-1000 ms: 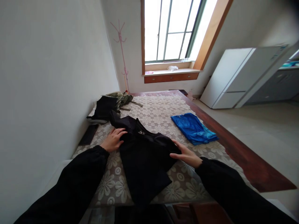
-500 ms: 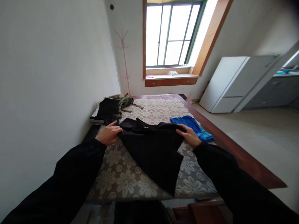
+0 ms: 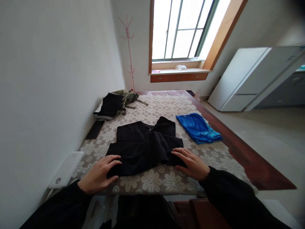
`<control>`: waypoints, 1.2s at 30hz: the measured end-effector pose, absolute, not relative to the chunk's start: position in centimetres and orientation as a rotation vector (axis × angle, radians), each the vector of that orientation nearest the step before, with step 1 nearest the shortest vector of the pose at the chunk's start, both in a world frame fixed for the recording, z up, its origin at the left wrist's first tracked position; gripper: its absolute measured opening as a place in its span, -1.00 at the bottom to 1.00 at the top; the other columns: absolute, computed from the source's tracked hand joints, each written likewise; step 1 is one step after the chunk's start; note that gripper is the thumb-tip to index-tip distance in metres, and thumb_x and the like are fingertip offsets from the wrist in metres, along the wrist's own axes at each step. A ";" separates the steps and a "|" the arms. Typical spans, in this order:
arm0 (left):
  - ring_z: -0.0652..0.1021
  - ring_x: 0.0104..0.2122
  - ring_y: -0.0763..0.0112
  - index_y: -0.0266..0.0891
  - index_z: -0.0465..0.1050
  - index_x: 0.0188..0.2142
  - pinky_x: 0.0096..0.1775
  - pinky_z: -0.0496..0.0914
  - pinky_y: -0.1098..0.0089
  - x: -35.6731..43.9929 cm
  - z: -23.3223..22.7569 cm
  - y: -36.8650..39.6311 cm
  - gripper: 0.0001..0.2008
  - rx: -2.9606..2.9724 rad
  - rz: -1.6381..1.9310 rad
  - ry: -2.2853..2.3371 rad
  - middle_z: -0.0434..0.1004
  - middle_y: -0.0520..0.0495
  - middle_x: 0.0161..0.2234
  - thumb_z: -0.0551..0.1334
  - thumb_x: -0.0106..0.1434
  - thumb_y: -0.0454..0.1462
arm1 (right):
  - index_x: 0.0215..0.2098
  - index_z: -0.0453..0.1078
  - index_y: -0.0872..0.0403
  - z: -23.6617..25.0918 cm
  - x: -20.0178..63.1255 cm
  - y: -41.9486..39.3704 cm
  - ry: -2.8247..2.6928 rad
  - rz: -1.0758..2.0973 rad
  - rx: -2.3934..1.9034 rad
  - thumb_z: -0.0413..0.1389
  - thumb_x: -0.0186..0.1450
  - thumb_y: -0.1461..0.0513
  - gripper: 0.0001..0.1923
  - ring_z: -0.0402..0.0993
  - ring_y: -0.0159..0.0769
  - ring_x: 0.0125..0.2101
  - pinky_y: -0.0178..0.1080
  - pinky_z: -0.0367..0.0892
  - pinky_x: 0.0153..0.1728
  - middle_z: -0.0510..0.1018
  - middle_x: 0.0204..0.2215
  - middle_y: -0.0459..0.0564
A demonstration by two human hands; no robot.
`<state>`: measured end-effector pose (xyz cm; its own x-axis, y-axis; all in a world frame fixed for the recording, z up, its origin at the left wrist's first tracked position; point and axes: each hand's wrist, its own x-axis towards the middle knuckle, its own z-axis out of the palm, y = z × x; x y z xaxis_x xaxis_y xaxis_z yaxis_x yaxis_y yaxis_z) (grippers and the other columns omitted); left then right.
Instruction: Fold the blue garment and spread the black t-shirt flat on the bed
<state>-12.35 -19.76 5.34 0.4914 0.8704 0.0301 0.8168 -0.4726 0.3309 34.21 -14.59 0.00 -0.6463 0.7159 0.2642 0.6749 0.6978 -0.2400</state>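
Note:
A black T-shirt (image 3: 135, 152) lies crumpled on the flower-patterned tablecloth (image 3: 152, 184), its neckline at the far side and a fold running across it. My left hand (image 3: 101, 171) is open, fingers stretched over the shirt's near left corner with the thumb apart. On the near right side, my right hand (image 3: 190, 162) rests its fingertips on the black fabric, fingers extended and thumb spread. Just beyond that hand sits a folded blue garment (image 3: 196, 127), touched by neither hand.
At the far left are a dark folded cloth (image 3: 111, 105) and a camouflage-patterned bag (image 3: 130, 97) by the wall. A black phone-like slab (image 3: 94, 129) and a white power strip-like device (image 3: 66, 170) lie along the left edge. The table's red-brown border (image 3: 257, 168) shows at right.
The black T-shirt was held up by both hands at its upper corners; now it lies on the tablecloth. Both hands have let go and come nearer to me, onto its near edge.

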 end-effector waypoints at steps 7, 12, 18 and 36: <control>0.49 0.22 0.17 -0.09 0.57 -0.10 0.24 0.41 0.20 -15.5 3.9 -20.0 -0.81 2.417 0.400 1.415 0.49 -0.07 0.24 0.18 0.41 -0.19 | -0.11 0.59 -0.05 0.6 36.0 -12.9 -2.506 0.251 -0.993 0.04 0.47 0.18 -0.74 0.57 -0.12 0.06 -0.06 0.50 0.08 0.66 -0.01 0.03; 0.56 0.13 0.23 -0.13 0.53 -0.25 0.19 0.44 0.23 -16.3 3.2 -19.4 -0.74 2.362 0.490 1.417 0.58 -0.08 0.13 0.10 0.46 -0.15 | -0.06 0.54 0.00 2.4 38.0 -13.1 -2.204 0.373 -1.200 -0.06 0.51 0.13 -0.67 0.66 -0.17 -0.24 -0.17 0.56 -0.18 0.70 -0.23 0.02; 0.53 0.19 0.23 -0.13 0.45 0.14 0.28 0.36 0.20 -17.6 3.4 -20.6 -0.54 2.269 0.525 1.473 0.55 -0.07 0.18 0.08 0.27 -0.36 | 0.20 0.41 -0.01 2.0 40.7 -14.6 -2.371 0.448 -1.129 0.11 0.42 0.10 -0.59 0.53 -0.05 0.10 -0.06 0.51 0.05 0.56 0.15 0.11; 0.57 0.15 0.01 -0.16 0.52 -0.23 0.28 0.35 0.01 -17.0 4.5 -19.9 -0.56 1.636 1.158 1.525 0.67 -0.18 0.02 0.32 0.21 0.15 | -0.09 0.53 -0.08 3.6 39.4 -14.2 -1.883 0.542 -1.063 0.06 0.47 0.10 -0.78 0.55 -0.02 0.09 0.12 0.37 0.20 0.67 -0.01 0.03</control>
